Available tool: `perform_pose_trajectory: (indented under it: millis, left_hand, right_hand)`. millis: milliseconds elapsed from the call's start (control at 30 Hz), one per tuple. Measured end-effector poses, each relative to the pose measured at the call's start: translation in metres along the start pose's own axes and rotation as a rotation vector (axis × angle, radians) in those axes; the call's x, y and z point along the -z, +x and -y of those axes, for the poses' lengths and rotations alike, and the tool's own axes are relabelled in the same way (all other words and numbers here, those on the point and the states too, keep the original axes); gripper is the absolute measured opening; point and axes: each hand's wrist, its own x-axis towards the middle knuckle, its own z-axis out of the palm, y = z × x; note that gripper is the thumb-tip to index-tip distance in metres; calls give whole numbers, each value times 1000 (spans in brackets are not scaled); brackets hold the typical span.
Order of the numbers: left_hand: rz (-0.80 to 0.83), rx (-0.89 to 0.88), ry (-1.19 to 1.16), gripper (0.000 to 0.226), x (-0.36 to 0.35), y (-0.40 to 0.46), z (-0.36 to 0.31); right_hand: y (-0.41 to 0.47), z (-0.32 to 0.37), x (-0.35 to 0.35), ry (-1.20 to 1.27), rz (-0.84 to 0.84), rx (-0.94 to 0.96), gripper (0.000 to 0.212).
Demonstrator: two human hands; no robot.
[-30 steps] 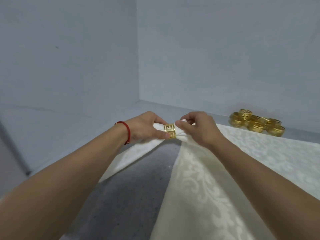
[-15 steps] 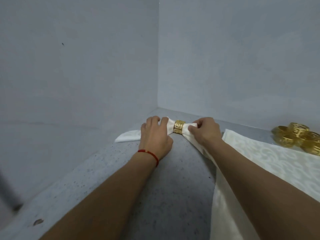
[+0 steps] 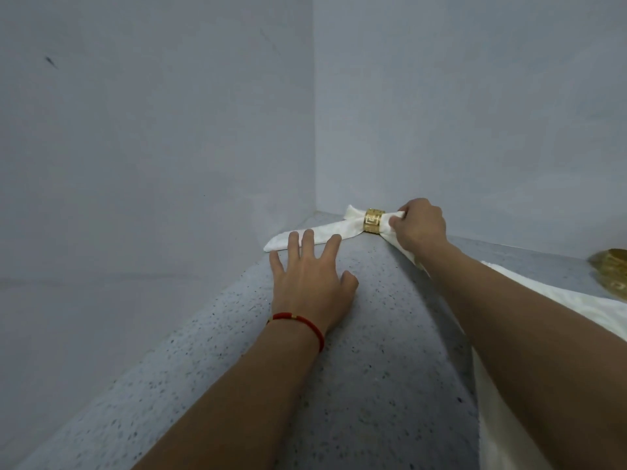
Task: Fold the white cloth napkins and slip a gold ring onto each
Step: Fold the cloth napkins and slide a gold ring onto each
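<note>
- A white cloth napkin (image 3: 325, 229) with a faint woven pattern is being laid along the far corner of a grey speckled stone countertop (image 3: 373, 368), beside pale grey walls (image 3: 152, 147).
- A gold openwork metal ring (image 3: 374, 221) is being worn around the napkin's gathered middle.
- The napkin is being pinched just right of the ring by the right hand (image 3: 419, 227).
- The left hand (image 3: 310, 283), fingers spread, is being held flat near the napkin's left tail; a red cord bracelet (image 3: 300, 321) is being worn on its wrist.
- More gold rings (image 3: 612, 271) are being cropped by the right edge.

Bare room, plain walls (image 3: 152, 147), speckled counter (image 3: 373, 334)
</note>
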Motion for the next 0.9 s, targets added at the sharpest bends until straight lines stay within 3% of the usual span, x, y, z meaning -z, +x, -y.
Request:
perform_pose_trajectory:
  millis: [200, 333, 433, 600, 733, 900]
  left_hand:
    - [51, -7, -17, 61, 2, 2, 2]
    - [25, -26, -32, 61, 2, 2, 5]
    - [-18, -42, -1, 55, 4, 3, 5]
    - [-3, -39, 402, 38, 27, -20, -20]
    - [79, -124, 424, 39, 55, -48, -87]
    - [-22, -335, 203, 31, 72, -109, -186]
  right_hand:
    - [-7, 5, 3, -113, -90, 81, 27]
    - [-32, -2, 45, -113, -206, 253, 24]
    - [-62, -19, 90, -177, -150, 375, 22]
    - [-144, -81, 181, -320, -24, 414, 16]
    - [-187, -144, 259, -412, 7, 261, 15]
    - [-224, -227, 340, -468, -131, -134, 21]
